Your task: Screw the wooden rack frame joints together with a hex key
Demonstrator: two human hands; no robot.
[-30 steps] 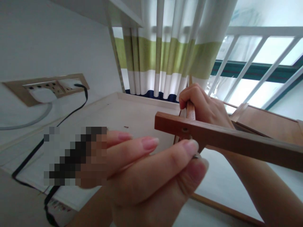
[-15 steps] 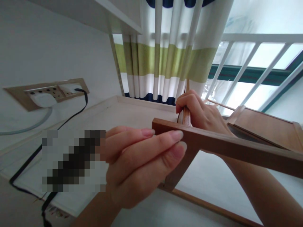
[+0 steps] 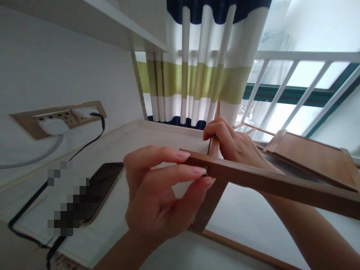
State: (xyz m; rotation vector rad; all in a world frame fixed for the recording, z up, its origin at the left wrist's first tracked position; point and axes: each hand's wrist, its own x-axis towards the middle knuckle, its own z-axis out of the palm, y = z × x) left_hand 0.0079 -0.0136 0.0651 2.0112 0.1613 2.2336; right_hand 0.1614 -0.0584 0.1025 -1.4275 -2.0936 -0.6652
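My left hand is closed in a pinch, thumb against fingertips, on what looks like a small screw at the side of a brown wooden frame. Most of that small piece is hidden by the fingers. One fingertip touches the frame's end just above it. Behind the frame, my right hand wraps round a wooden bar that meets the frame near its end.
A phone, partly blurred out, lies on the white surface at left, near a black cable. Plugs sit in a wall socket strip. A striped curtain, white railing and wooden panel stand beyond.
My left hand's fingers have spread a little and shifted, so the small piece at the frame now shows. More of the phone is visible. My right hand keeps its hold; the view has tilted slightly.
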